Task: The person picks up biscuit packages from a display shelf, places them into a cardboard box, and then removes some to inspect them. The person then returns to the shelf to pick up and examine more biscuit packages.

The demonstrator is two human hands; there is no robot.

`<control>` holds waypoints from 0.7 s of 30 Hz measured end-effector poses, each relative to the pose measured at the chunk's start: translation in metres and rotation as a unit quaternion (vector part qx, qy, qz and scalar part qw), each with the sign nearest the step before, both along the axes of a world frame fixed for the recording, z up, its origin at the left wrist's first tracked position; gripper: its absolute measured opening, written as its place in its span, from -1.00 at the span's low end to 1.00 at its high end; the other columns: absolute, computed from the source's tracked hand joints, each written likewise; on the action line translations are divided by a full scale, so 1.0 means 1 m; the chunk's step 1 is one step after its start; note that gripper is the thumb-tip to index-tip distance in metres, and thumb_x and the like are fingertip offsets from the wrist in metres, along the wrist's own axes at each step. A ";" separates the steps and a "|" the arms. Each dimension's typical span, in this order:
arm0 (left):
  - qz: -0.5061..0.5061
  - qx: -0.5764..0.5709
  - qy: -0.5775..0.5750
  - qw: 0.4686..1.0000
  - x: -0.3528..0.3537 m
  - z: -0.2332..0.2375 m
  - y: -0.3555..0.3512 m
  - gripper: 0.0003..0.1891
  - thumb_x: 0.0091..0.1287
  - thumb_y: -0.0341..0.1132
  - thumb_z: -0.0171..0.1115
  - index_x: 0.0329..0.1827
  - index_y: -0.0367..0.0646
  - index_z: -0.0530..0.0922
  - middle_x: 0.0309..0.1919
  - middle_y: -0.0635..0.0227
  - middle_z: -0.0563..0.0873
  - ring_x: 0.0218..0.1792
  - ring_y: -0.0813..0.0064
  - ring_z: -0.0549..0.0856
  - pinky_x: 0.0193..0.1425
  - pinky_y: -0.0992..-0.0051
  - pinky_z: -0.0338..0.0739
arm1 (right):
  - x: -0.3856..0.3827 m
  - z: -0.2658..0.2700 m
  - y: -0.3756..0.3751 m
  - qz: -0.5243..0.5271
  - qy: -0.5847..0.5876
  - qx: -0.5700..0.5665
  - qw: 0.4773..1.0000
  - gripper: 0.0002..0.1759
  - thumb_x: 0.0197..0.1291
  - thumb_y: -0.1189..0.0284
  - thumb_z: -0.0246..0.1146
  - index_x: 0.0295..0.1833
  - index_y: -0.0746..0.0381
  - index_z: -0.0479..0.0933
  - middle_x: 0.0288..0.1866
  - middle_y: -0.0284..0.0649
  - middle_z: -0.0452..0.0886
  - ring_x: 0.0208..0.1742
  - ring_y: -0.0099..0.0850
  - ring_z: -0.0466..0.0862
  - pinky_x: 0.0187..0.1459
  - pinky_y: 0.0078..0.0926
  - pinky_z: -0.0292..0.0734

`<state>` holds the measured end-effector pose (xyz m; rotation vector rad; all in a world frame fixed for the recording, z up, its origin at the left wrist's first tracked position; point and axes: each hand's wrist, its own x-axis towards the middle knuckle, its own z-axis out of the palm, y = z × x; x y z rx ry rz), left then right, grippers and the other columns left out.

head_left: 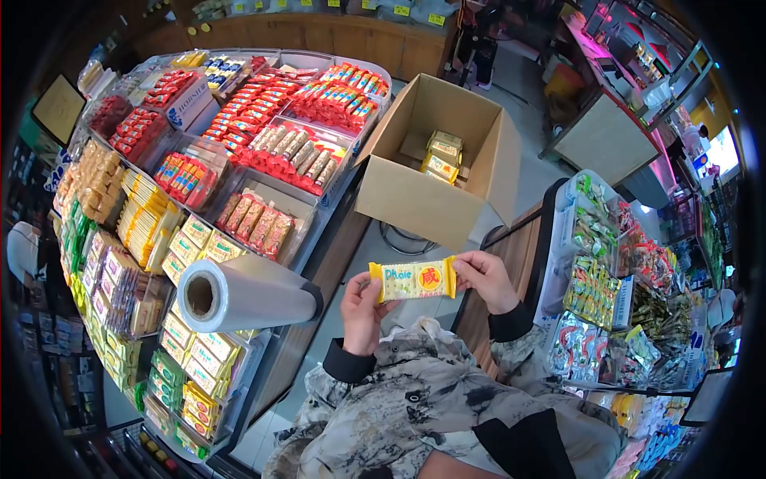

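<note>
Between my two hands I hold a yellow cracker packet (412, 280) with green and red print, its front facing up at me. My left hand (363, 313) pinches the packet's left end. The right end is gripped by my right hand (488, 281), thumb and fingers closed on the wrapper's edge. Beyond the packet stands an open cardboard box (420, 201), with a few yellow packets (441, 160) lying at its bottom.
To the left, a tiered display (339, 188) holds bins of wrapped snacks. A roll of clear plastic bags (263, 294) lies at its near edge. Another display of packaged snacks (592, 287) stands on the right. A counter (606, 140) is at the back right.
</note>
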<state>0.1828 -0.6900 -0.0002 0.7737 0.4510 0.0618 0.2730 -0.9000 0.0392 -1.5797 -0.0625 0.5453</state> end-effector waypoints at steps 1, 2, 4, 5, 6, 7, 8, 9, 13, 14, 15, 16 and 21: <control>-0.005 -0.007 0.001 1.000 -0.001 0.000 -0.002 -0.81 0.39 -0.31 0.06 -0.01 -0.15 0.40 -0.13 0.30 0.64 -0.14 0.47 0.68 -0.12 0.40 0.68 | -0.001 -0.001 -0.002 -0.009 -0.010 0.006 1.000 -0.80 0.28 0.42 0.15 -0.12 0.35 0.53 -0.37 -0.33 0.61 -0.42 -0.67 0.57 -0.35 -0.73 0.49; -0.006 -0.007 0.004 1.000 -0.002 0.000 -0.005 -0.81 0.39 -0.31 0.06 -0.01 -0.15 0.40 -0.13 0.30 0.64 -0.14 0.47 0.68 -0.12 0.40 0.68 | -0.003 -0.002 -0.004 -0.009 -0.008 0.006 1.000 -0.80 0.28 0.42 0.15 -0.12 0.35 0.53 -0.37 -0.33 0.61 -0.42 -0.67 0.57 -0.35 -0.73 0.49; -0.011 0.030 0.028 0.999 -0.002 0.001 -0.010 -0.84 0.39 -0.29 0.07 -0.07 -0.15 0.43 -0.18 0.36 0.64 -0.21 0.52 0.67 -0.16 0.44 0.66 | -0.003 -0.004 -0.008 -0.020 -0.035 0.007 0.999 -0.84 0.27 0.46 0.16 -0.17 0.35 0.51 -0.39 -0.33 0.59 -0.43 -0.67 0.55 -0.36 -0.73 0.47; -0.008 0.030 0.028 0.999 -0.003 0.000 -0.013 -0.84 0.39 -0.29 0.07 -0.07 -0.15 0.43 -0.18 0.36 0.64 -0.21 0.52 0.67 -0.16 0.44 0.66 | -0.002 -0.004 -0.011 -0.017 -0.035 0.007 0.999 -0.84 0.27 0.46 0.16 -0.17 0.35 0.51 -0.39 -0.33 0.59 -0.43 -0.67 0.55 -0.36 -0.73 0.47; 0.001 0.056 0.034 0.998 -0.004 -0.003 -0.017 -0.85 0.39 -0.29 0.08 -0.10 -0.14 0.45 -0.22 0.40 0.63 -0.27 0.57 0.65 -0.23 0.49 0.63 | -0.002 -0.005 -0.014 -0.021 -0.046 0.005 0.999 -0.85 0.27 0.46 0.16 -0.18 0.35 0.51 -0.40 -0.34 0.58 -0.43 -0.67 0.54 -0.37 -0.73 0.46; 0.011 0.081 0.040 0.996 -0.006 -0.005 -0.021 -0.87 0.38 -0.28 0.09 -0.13 -0.13 0.47 -0.27 0.44 0.63 -0.32 0.62 0.63 -0.29 0.55 0.59 | -0.002 -0.006 -0.015 -0.024 -0.057 0.003 0.998 -0.86 0.27 0.46 0.16 -0.19 0.34 0.50 -0.40 -0.34 0.58 -0.43 -0.68 0.53 -0.38 -0.73 0.45; 0.017 0.082 0.041 0.996 -0.008 -0.006 -0.024 -0.87 0.38 -0.28 0.09 -0.13 -0.13 0.47 -0.27 0.44 0.63 -0.32 0.62 0.63 -0.29 0.55 0.59 | -0.002 -0.005 -0.017 -0.019 -0.056 0.004 0.998 -0.86 0.27 0.46 0.16 -0.19 0.34 0.50 -0.40 -0.34 0.58 -0.43 -0.68 0.53 -0.38 -0.73 0.45; 0.014 0.088 0.029 0.996 -0.010 -0.007 -0.027 -0.88 0.38 -0.28 0.10 -0.15 -0.12 0.48 -0.30 0.46 0.62 -0.36 0.66 0.60 -0.34 0.59 0.53 | -0.002 -0.004 -0.018 -0.023 -0.063 0.004 0.998 -0.87 0.27 0.47 0.16 -0.20 0.34 0.50 -0.41 -0.35 0.57 -0.43 -0.68 0.53 -0.38 -0.72 0.44; 0.057 0.106 0.022 0.992 -0.021 -0.011 -0.036 -0.90 0.36 -0.31 0.15 -0.20 -0.14 0.51 -0.45 0.51 0.59 -0.48 0.75 0.52 -0.46 0.67 0.44 | -0.002 -0.009 -0.018 -0.004 -0.077 0.008 0.997 -0.90 0.25 0.50 0.16 -0.23 0.33 0.48 -0.41 -0.38 0.55 -0.42 -0.68 0.51 -0.41 -0.72 0.42; 0.072 0.114 0.022 0.991 -0.026 -0.011 -0.037 -0.89 0.35 -0.33 0.15 -0.19 -0.16 0.50 -0.48 0.53 0.56 -0.50 0.77 0.49 -0.49 0.68 0.40 | -0.003 -0.010 -0.016 0.006 -0.071 0.017 0.997 -0.92 0.24 0.51 0.16 -0.24 0.32 0.47 -0.41 -0.39 0.54 -0.42 -0.68 0.51 -0.42 -0.71 0.41; 0.079 0.132 0.011 0.988 -0.032 -0.017 -0.037 -0.88 0.35 -0.33 0.15 -0.18 -0.18 0.50 -0.49 0.53 0.55 -0.52 0.78 0.48 -0.51 0.70 0.37 | -0.004 -0.013 -0.014 0.018 -0.068 0.019 0.997 -0.92 0.25 0.51 0.15 -0.23 0.32 0.46 -0.40 -0.38 0.54 -0.43 -0.68 0.51 -0.41 -0.72 0.42; 0.089 0.142 0.011 0.986 -0.038 -0.017 -0.036 -0.88 0.35 -0.33 0.15 -0.18 -0.18 0.49 -0.50 0.53 0.55 -0.52 0.79 0.47 -0.52 0.71 0.35 | -0.004 -0.018 -0.013 0.037 -0.057 0.014 0.998 -0.92 0.26 0.51 0.14 -0.22 0.31 0.46 -0.40 -0.37 0.54 -0.43 -0.67 0.51 -0.41 -0.72 0.42; 0.152 0.161 0.029 0.975 -0.079 -0.014 -0.029 -0.88 0.35 -0.33 0.15 -0.17 -0.19 0.49 -0.49 0.53 0.56 -0.53 0.80 0.47 -0.52 0.73 0.34 | -0.012 -0.031 0.008 0.138 -0.034 0.030 0.989 -0.93 0.27 0.52 0.12 -0.19 0.31 0.44 -0.40 -0.36 0.55 -0.45 -0.67 0.51 -0.41 -0.73 0.42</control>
